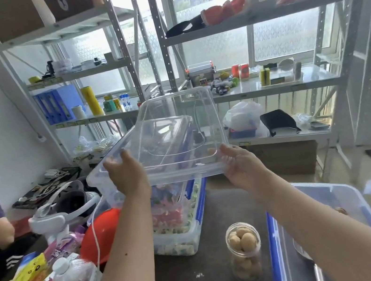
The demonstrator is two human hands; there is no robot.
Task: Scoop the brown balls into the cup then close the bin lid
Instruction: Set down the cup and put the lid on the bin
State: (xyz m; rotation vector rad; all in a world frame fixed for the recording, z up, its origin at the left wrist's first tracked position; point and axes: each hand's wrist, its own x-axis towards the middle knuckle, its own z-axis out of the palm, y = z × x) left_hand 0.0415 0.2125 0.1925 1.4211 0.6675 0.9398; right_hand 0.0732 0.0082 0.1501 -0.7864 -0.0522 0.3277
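Observation:
I hold a clear plastic bin lid (pixel 177 127) up in the air above the table, tilted away from me. My left hand (pixel 127 173) grips its near left edge and my right hand (pixel 243 167) grips its near right edge. A clear cup (pixel 245 251) filled with brown balls stands upright on the dark table below my arms. To its right sits an open clear bin (pixel 337 190) with blue latches; my right forearm hides most of its inside. A metal scoop (pixel 306 255) lies in it.
A second clear bin (pixel 182 225) full of coloured pieces stands behind the cup, under the lid. An orange helmet (pixel 101 232), a white headset and bags crowd the table's left. Another person sits at the far left. Metal shelves stand behind.

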